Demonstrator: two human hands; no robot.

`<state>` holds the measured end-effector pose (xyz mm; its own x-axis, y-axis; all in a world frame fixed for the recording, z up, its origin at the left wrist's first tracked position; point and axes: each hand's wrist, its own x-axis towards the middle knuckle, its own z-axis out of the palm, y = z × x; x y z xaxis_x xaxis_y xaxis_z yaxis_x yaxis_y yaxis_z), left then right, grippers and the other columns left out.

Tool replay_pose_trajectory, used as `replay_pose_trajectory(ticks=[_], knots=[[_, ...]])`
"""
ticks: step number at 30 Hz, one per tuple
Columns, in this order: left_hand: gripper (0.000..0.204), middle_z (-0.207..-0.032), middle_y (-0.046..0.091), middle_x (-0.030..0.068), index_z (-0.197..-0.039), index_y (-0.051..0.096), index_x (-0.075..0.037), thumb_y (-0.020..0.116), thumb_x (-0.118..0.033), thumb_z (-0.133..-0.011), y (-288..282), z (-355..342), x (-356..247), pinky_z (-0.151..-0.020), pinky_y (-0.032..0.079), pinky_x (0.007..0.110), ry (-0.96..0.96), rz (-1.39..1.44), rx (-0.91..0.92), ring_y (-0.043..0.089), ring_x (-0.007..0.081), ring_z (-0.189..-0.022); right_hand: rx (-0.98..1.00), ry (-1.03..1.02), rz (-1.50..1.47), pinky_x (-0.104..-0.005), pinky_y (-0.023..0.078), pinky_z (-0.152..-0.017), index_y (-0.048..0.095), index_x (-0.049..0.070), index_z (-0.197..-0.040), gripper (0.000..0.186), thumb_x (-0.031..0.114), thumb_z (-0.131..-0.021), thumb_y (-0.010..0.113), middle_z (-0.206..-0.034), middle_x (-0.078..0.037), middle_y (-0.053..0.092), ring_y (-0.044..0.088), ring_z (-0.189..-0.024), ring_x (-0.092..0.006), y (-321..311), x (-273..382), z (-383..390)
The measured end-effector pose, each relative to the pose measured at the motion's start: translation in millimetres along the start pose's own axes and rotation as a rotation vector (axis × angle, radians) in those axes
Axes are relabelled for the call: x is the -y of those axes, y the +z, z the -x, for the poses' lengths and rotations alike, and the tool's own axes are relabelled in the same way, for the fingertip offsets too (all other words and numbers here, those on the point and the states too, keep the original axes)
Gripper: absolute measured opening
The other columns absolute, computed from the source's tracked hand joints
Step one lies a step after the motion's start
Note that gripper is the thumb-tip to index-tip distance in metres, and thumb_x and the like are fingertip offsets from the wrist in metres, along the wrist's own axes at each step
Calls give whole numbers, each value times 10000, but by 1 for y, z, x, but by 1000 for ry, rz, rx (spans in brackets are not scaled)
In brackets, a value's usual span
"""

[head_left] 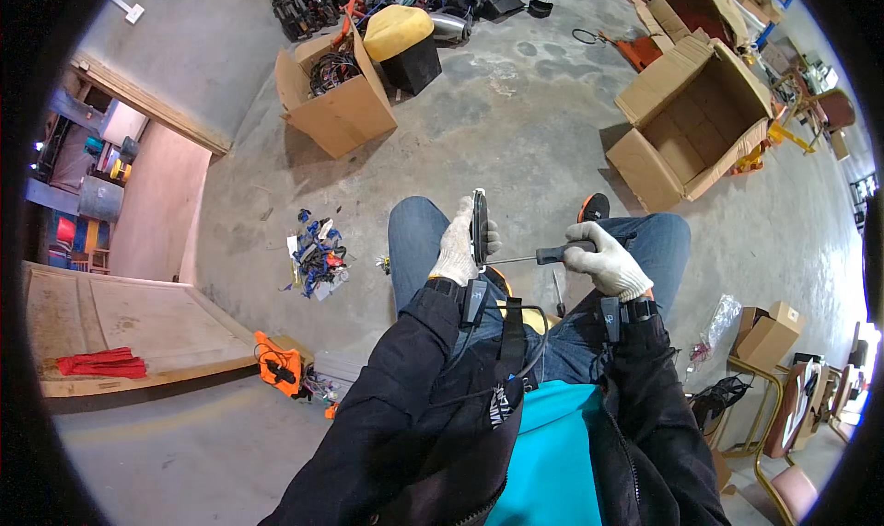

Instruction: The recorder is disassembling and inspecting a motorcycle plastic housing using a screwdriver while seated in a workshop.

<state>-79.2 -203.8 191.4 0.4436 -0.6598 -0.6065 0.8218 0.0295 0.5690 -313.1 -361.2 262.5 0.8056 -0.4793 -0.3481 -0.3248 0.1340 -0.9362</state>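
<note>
My left hand [458, 250], in a white knitted glove, is closed round a flat dark part [479, 229] with a pale edge, held upright and seen nearly edge-on; its kind cannot be made out. In my right hand [605, 263], gloved alike, is a screwdriver [551, 254] with a dark handle. The thin metal shaft points left, and its tip meets or lies close to the lower end of the dark part. Between my knees, a second screwdriver-like tool [559, 291] with a dark handle shows below the right hand.
Small blue, black and red scraps [320, 254] lie on the floor at left. A cardboard box of cables [345, 112] stands ahead beside a black bin with yellow top [405, 52]. An open carton [691, 126] is at far right, a wooden board [120, 319] at left, chairs [783, 434] at lower right.
</note>
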Motion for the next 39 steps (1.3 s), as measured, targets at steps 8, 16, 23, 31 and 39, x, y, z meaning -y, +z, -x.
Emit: replay_pose_trajectory(ticks=[8, 16, 23, 31, 39], knots=[[501, -792, 653, 67, -1035, 639, -105, 482, -582, -1036, -5, -3, 1, -588, 597, 359, 11, 31, 38, 658, 207, -636, -82, 234, 171, -270, 488, -696, 646, 21, -1221, 436, 388, -989, 605, -910, -43, 639, 586, -772, -128, 3, 22, 3], [529, -826, 679, 91, -1083, 650, -83, 478, -581, -1037, -5, -3, 2, -589, 605, 370, 30, 77, 61, 678, 222, -657, -32, 31, -200, -277, 493, -758, 581, -57, -1270, 438, 195, -925, 677, -1029, -97, 628, 590, -859, -147, -4, -2, -3], [541, -820, 664, 90, -1059, 643, -79, 463, -588, -1039, -10, -4, 1, -585, 600, 372, 38, 76, 55, 667, 214, -649, -89, 190, 71, -269, 471, -613, 632, 14, -1195, 437, 409, -1023, 554, -900, -35, 640, 556, -673, -108, 8, 24, 4], [536, -815, 661, 85, -1054, 644, -78, 476, -586, -1035, -5, 0, 2, -597, 600, 380, 36, 62, 54, 666, 216, -655, -45, 31, -26, -274, 488, -678, 629, 5, -1205, 376, 295, -965, 625, -944, -30, 627, 573, -767, -109, 1, 3, 3], [541, -804, 666, 83, -1052, 651, -72, 477, -584, -1034, -1, 1, -2, -594, 607, 348, 52, 47, 14, 682, 211, -654, -85, 107, 65, -278, 505, -774, 618, 5, -1218, 434, 364, -977, 639, -975, -39, 634, 602, -846, -128, 8, 24, 2]])
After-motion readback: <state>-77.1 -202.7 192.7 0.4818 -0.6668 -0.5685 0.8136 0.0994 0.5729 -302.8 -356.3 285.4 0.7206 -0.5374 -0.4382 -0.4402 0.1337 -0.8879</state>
